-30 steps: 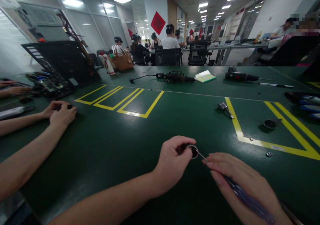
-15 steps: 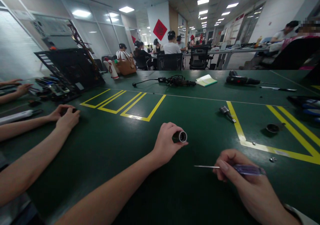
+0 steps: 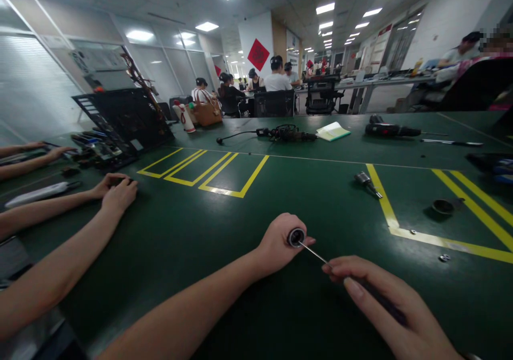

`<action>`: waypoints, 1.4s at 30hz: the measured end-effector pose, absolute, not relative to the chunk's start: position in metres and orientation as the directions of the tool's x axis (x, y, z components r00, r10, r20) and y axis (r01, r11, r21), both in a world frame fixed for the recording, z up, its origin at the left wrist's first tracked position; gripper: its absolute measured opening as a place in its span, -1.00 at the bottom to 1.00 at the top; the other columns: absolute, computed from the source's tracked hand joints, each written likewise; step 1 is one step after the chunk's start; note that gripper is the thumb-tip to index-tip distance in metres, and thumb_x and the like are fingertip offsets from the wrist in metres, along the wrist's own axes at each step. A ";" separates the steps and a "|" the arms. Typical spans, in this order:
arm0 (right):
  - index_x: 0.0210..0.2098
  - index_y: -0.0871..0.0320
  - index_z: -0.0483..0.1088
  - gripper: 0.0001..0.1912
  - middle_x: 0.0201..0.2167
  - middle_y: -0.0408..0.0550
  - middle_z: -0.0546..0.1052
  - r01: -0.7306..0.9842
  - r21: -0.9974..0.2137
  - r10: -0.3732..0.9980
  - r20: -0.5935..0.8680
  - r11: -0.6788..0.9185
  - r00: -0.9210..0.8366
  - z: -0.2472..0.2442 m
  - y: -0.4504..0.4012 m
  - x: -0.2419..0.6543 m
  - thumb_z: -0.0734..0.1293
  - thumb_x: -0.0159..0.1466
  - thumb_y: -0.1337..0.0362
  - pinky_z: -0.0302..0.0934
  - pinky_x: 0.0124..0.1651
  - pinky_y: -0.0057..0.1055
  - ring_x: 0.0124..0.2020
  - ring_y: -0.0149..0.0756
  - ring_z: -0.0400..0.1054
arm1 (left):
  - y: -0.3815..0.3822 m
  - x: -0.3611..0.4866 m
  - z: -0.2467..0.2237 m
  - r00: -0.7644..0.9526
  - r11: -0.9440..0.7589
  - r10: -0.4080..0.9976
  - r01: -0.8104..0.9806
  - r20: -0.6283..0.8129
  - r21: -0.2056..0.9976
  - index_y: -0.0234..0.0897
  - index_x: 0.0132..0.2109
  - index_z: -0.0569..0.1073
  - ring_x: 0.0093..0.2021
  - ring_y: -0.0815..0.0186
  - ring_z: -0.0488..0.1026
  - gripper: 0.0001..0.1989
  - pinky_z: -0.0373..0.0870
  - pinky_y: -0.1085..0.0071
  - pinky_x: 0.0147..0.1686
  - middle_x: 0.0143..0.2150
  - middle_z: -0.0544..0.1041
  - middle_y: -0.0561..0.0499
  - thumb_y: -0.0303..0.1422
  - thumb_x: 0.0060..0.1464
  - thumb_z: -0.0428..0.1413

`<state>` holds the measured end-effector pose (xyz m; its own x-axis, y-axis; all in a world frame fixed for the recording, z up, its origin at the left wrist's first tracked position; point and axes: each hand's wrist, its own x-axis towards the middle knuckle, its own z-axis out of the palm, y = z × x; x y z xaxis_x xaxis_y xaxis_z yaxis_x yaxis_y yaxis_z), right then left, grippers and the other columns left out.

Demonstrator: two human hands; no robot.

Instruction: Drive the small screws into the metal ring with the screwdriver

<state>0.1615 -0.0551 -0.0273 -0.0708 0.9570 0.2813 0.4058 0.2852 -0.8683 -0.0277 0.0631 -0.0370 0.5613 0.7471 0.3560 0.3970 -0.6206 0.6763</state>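
My left hand (image 3: 280, 242) is wrapped round a dark cylindrical part (image 3: 296, 237), whose round metal-rimmed opening faces me. In my right hand (image 3: 377, 290) is a screwdriver (image 3: 315, 253), its thin shaft pointing up and left. The shaft's tip is at the opening of the cylinder; how deep it reaches cannot be made out. Small metal rings (image 3: 444, 257) lie on the green table (image 3: 224, 317) to the right, with another small ring (image 3: 413, 232) on the yellow tape.
A metal fitting (image 3: 367, 184) and a dark round cup (image 3: 443, 206) lie at the right. Farther back are a power tool (image 3: 393, 129), a notepad (image 3: 332, 131) and a cabled device (image 3: 286, 133). At the left, another person's hands (image 3: 118, 192) work near a black frame (image 3: 126, 117).
My right hand has brought the screwdriver left, so its tip meets the cylinder's opening. My left hand has turned and lowered slightly with the cylinder. The whole view has shifted a little.
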 end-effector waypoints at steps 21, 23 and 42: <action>-0.17 0.02 0.51 -0.70 -0.15 -0.03 0.57 0.052 -0.995 0.992 -0.090 -0.085 -0.089 -0.025 -0.048 0.153 0.24 0.27 0.04 0.38 -0.12 -0.29 -0.15 -0.18 0.46 | 0.054 -0.023 -0.034 0.541 -0.655 0.722 0.333 0.431 0.679 -0.27 -0.48 0.29 -0.44 0.37 0.28 -0.79 0.22 0.42 -0.34 -0.49 0.35 0.08 -0.36 0.04 0.15; -0.18 0.01 0.51 -0.70 -0.16 -0.03 0.57 0.158 -0.986 0.995 -0.064 -0.050 -0.080 -0.023 -0.050 0.153 0.25 0.26 0.02 0.35 -0.07 -0.28 -0.13 -0.17 0.45 | 0.055 -0.023 -0.036 0.532 -0.665 0.724 0.369 0.439 0.649 -0.27 -0.48 0.29 -0.44 0.37 0.27 -0.79 0.21 0.41 -0.34 -0.49 0.35 0.08 -0.36 0.05 0.14; -0.20 0.02 0.51 -0.67 -0.13 -0.03 0.54 0.033 -0.982 0.979 -0.187 -0.185 -0.076 -0.026 -0.049 0.157 0.26 0.23 -0.02 0.24 -0.01 -0.21 -0.08 -0.11 0.39 | 0.056 -0.024 -0.041 0.575 -0.734 0.656 0.337 0.489 0.590 -0.29 -0.47 0.29 -0.45 0.40 0.27 -0.77 0.20 0.44 -0.36 -0.50 0.34 0.10 -0.33 0.09 0.12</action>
<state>0.1573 -0.0490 -0.0255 -0.0756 0.9794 -0.1874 0.0332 -0.1853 -0.9821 -0.0239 0.0563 -0.0414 0.5746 0.6562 0.4890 0.3368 -0.7342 0.5895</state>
